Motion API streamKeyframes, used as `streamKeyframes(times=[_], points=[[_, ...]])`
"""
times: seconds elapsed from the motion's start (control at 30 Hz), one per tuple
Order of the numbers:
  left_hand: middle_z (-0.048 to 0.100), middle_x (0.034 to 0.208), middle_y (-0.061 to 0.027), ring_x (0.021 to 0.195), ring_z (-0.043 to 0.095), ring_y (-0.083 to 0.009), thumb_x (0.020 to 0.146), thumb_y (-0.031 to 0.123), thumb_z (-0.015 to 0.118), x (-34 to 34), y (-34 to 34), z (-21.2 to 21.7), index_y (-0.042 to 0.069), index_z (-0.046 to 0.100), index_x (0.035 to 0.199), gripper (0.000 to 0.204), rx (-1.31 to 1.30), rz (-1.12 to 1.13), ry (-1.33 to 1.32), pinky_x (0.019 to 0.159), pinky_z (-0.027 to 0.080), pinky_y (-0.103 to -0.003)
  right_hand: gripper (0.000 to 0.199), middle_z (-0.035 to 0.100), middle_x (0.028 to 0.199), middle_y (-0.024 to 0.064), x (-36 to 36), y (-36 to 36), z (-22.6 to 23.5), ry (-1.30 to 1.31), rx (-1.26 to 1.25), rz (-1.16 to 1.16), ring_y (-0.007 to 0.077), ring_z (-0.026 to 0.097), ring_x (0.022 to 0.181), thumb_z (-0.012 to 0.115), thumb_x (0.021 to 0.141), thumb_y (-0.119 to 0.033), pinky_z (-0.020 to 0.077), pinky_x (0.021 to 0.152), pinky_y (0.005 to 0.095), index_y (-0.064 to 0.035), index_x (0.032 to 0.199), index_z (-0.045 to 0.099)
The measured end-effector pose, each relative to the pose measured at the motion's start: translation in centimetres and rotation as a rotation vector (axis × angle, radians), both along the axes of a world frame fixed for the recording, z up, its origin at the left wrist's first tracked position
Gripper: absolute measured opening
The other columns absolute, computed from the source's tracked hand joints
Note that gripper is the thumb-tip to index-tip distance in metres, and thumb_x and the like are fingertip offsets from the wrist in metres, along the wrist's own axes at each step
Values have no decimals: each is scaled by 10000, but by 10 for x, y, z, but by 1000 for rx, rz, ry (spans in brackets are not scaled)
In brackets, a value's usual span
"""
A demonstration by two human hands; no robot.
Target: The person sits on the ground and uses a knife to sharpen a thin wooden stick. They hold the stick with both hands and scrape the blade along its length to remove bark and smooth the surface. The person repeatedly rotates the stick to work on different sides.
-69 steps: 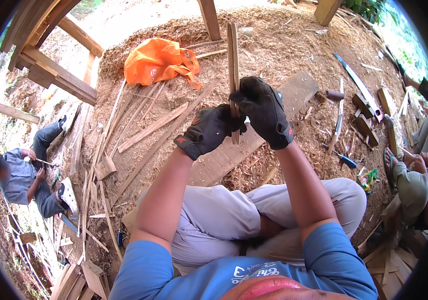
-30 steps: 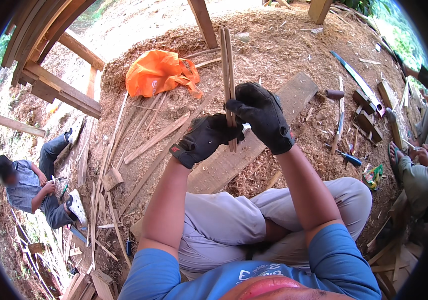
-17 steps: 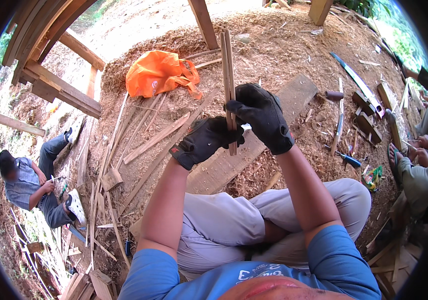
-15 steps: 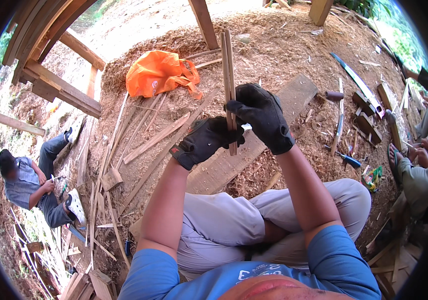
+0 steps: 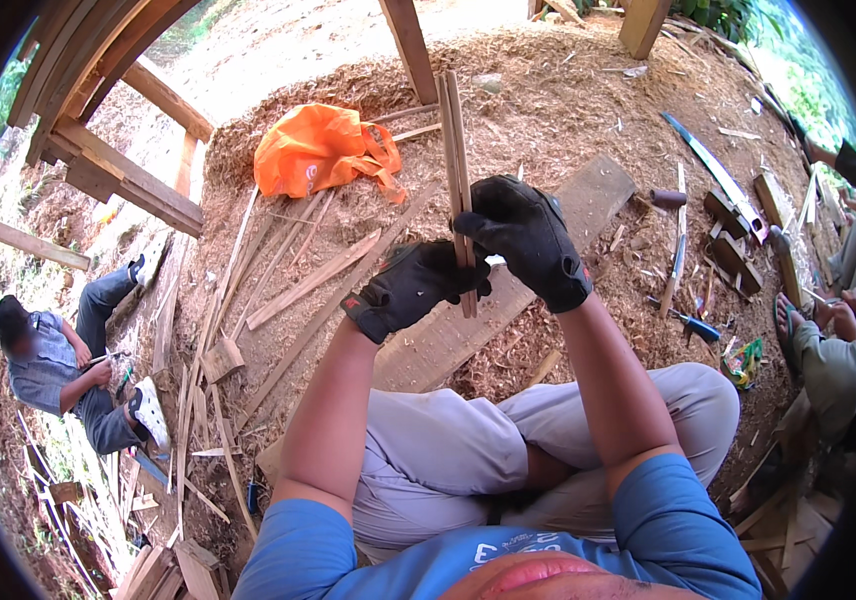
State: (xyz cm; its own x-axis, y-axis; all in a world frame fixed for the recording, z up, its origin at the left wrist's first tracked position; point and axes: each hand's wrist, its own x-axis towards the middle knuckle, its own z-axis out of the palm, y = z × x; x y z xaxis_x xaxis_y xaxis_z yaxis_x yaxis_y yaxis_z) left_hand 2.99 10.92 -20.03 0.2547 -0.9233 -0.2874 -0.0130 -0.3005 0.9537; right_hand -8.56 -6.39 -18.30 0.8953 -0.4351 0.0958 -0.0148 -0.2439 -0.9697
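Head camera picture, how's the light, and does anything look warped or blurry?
In the head view, sunlit ground near the top is blown out; in the head view, beams at upper left look bowed; also in the head view, left hand, right hand and wooden strips look fairly sharp.

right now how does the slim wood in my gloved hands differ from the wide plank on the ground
The slim wood is narrow; the wide plank is much broader. The left hand and right hand hold the slim wood, while the wide plank lies on the ground. Both are brownish wood.
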Motion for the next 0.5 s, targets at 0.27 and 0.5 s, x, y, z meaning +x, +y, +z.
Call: streamKeyframes(times=[0.27, 0.5], points=[[789, 1131, -85, 1080, 736, -177, 1003, 157, 705, -5, 1, 10, 47, 737, 1270, 291, 41, 2, -54, 948, 582, -338, 295, 694, 957, 148, 4, -2, -10, -25, -33, 32, 279, 692, 852, 771, 881, -233, 541, 781, 398, -3, 1062, 732], [792, 1109, -53, 1017, 715, -129, 1007, 178, 705, -4, 1, 9, 76, 751, 1265, 281, 39, -28, -125, 888, 576, -321, 280, 687, 947, 136, 3, -2, -10, -28, -21, 48, 269, 694, 850, 782, 874, -216, 539, 777, 397, -5, 1050, 728]])
